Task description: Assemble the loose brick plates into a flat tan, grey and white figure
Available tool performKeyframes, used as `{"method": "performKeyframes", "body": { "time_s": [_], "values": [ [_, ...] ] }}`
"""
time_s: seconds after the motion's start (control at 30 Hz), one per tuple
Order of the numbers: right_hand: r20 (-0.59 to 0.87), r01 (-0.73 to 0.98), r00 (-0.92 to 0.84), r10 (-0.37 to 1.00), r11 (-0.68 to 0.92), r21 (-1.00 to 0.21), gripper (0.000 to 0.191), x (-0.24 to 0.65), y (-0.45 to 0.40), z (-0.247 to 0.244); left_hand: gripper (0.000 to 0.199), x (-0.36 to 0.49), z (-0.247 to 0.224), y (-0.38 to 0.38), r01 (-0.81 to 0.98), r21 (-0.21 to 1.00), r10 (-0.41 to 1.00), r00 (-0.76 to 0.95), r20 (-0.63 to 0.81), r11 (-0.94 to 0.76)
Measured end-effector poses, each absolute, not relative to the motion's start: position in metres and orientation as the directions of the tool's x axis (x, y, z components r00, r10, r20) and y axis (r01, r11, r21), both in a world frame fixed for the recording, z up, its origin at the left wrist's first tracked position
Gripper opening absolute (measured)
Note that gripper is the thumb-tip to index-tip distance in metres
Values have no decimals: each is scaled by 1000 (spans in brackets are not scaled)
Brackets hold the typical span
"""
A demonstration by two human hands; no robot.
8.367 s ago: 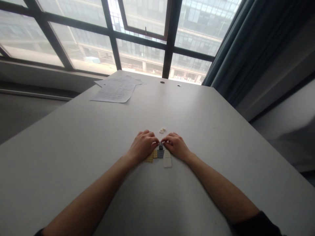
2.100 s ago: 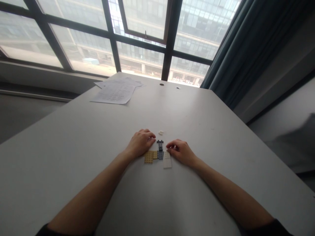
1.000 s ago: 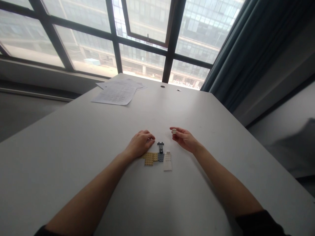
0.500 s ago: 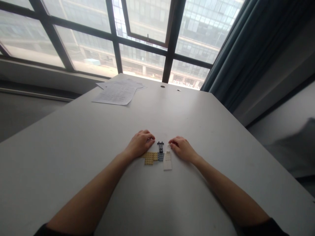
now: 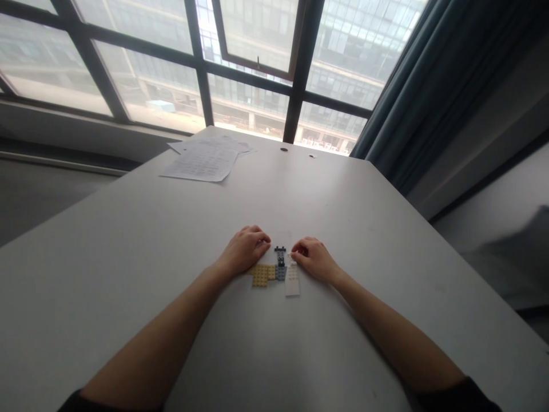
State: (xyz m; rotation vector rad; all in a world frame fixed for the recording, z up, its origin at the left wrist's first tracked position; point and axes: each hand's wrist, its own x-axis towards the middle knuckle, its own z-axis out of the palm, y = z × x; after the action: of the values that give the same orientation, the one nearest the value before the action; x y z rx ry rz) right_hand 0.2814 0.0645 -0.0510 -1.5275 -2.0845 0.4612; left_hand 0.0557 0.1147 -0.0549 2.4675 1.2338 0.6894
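Several small building-brick pieces lie together on the white table between my hands. A tan studded plate (image 5: 259, 276) is at the left, with a yellow piece (image 5: 271, 272) and a blue-grey piece (image 5: 280, 273) beside it. Above the blue-grey piece stands a dark grey and black part (image 5: 280, 256). To the right lies a white plate (image 5: 292, 283) with studs at its far end. My left hand (image 5: 246, 250) rests on the table by the tan plate, fingers curled, their contents hidden. My right hand (image 5: 313, 257) pinches a small white piece (image 5: 290, 256) at its fingertips.
Printed paper sheets (image 5: 201, 160) lie at the far left of the white table (image 5: 343, 212). Two small round holes are near its far edge. Beyond are a large window and, at the right, a dark blue curtain (image 5: 412, 97).
My right hand has moved slightly left with the small white piece, closer to the dark part. My left hand has stayed in place.
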Motion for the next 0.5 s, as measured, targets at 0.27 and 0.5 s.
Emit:
{"method": "performKeyframes", "body": {
  "time_s": [0.27, 0.5],
  "values": [
    [217, 769, -248, 944, 328, -549, 12, 284, 65, -53, 24, 55, -56, 115, 665, 461, 808, 514, 287, -587],
    [232, 755, -248, 940, 338, -562, 11, 286, 64, -54, 24, 54, -58, 116, 656, 476, 808, 514, 286, -586]
  ]
}}
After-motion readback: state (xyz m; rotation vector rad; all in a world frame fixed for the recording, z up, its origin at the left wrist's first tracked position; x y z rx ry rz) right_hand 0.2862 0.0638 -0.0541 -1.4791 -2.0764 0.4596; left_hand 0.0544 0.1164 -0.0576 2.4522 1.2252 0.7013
